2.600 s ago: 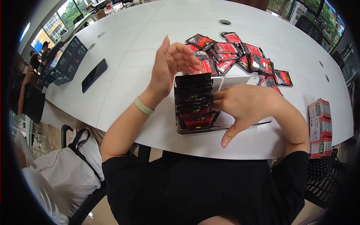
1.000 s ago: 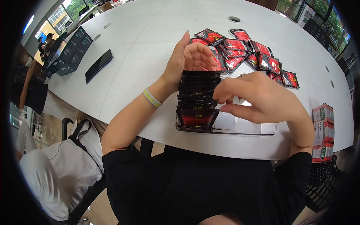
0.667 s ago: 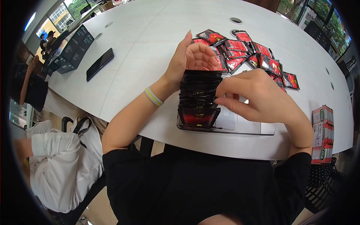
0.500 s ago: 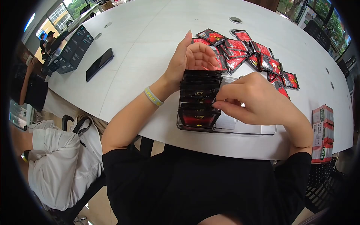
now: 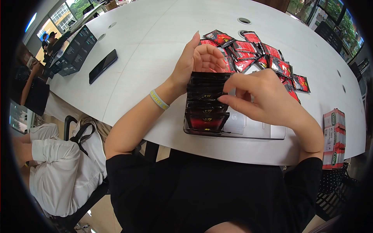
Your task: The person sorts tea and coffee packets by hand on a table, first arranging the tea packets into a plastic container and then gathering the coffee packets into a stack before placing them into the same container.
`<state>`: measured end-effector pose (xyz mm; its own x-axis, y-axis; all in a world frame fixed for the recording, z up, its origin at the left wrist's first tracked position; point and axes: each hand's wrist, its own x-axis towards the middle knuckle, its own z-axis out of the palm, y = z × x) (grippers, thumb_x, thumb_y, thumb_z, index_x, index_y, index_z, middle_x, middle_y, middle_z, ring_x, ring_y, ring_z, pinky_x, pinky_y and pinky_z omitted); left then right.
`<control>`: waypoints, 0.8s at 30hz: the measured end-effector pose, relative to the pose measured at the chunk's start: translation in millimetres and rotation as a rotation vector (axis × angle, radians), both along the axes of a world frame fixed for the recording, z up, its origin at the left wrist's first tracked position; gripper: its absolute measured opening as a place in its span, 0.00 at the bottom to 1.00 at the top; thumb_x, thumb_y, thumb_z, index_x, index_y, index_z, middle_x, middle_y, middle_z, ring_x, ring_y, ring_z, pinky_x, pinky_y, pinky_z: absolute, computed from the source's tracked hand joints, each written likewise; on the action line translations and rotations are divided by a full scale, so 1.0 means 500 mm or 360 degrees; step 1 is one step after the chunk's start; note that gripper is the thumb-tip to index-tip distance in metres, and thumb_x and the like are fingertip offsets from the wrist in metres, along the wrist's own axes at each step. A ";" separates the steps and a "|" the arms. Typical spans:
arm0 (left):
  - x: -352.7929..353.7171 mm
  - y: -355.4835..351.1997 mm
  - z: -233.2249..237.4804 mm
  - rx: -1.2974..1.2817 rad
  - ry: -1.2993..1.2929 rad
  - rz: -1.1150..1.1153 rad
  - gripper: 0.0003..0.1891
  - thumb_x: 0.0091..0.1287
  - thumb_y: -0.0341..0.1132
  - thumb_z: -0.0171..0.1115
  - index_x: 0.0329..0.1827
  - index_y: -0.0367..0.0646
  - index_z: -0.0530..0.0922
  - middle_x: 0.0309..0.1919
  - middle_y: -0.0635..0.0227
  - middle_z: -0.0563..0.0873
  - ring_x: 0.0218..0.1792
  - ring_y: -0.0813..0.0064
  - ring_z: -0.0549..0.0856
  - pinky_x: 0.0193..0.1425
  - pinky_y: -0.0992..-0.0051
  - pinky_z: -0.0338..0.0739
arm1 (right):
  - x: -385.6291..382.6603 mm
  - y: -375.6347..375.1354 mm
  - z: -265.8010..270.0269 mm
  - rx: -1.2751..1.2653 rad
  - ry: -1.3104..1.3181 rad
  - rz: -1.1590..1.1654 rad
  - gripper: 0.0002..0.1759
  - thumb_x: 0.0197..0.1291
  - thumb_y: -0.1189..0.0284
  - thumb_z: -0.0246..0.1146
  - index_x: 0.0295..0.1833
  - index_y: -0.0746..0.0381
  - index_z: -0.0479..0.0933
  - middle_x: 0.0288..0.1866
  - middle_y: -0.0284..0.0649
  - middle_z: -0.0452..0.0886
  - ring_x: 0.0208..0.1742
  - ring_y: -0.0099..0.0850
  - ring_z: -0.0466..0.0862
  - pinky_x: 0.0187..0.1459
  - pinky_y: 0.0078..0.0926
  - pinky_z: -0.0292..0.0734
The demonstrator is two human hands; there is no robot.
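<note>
A row of black and red sachets (image 5: 208, 120) stands on edge, packed front to back, in the left part of a shallow clear tray (image 5: 278, 134). My left hand (image 5: 200, 60) is at the far end of the row, thumb up and fingers loosely curved, holding nothing. At the row's right side is my right hand (image 5: 262, 99). Its thumb and index finger are at the edge of a sachet around the middle of the row, the other fingers curled. My right hand covers part of the tray's right side.
Several loose red and black sachets (image 5: 244, 52) lie in a pile beyond the tray. A phone (image 5: 103, 66) and a dark box (image 5: 75, 52) are on the white table (image 5: 155, 39) at the left. Red and white cartons (image 5: 334, 138) are stacked at the right edge. A person in white shorts (image 5: 54, 155) sits at left.
My right hand has moved slightly away from me along the row, from nearer sachets to ones farther back. My left hand has stayed in place.
</note>
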<state>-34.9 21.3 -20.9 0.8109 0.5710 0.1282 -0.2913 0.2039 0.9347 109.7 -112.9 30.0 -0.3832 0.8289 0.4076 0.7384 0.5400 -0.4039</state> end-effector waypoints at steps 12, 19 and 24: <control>0.000 -0.002 0.001 0.0004 0.0018 0.0009 0.35 0.63 0.66 0.31 0.35 0.41 0.74 0.28 0.62 0.82 0.32 0.74 0.81 0.42 0.77 0.74 | -0.006 0.002 -0.017 0.0029 -0.0017 0.0089 0.12 0.52 0.73 0.64 0.21 0.61 0.69 0.08 0.33 0.68 0.09 0.25 0.70 0.14 0.20 0.60; -0.002 0.000 0.001 0.0017 0.0017 -0.0003 0.35 0.63 0.66 0.31 0.35 0.41 0.74 0.29 0.62 0.82 0.32 0.74 0.81 0.43 0.77 0.74 | -0.007 0.001 -0.010 0.0043 -0.0019 -0.0032 0.09 0.49 0.68 0.64 0.29 0.59 0.71 0.10 0.32 0.72 0.12 0.29 0.74 0.15 0.25 0.63; -0.001 0.000 0.000 0.0002 0.0015 -0.0010 0.35 0.63 0.66 0.31 0.35 0.41 0.74 0.29 0.63 0.82 0.32 0.75 0.81 0.42 0.78 0.74 | -0.004 0.000 -0.004 -0.0047 -0.0049 0.0049 0.08 0.50 0.72 0.65 0.31 0.61 0.73 0.10 0.33 0.70 0.12 0.24 0.73 0.15 0.19 0.63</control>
<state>-35.3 21.2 -21.0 0.8155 0.5660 0.1212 -0.2810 0.2041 0.9377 107.6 -112.8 28.0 -0.4206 0.8279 0.3711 0.7338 0.5510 -0.3975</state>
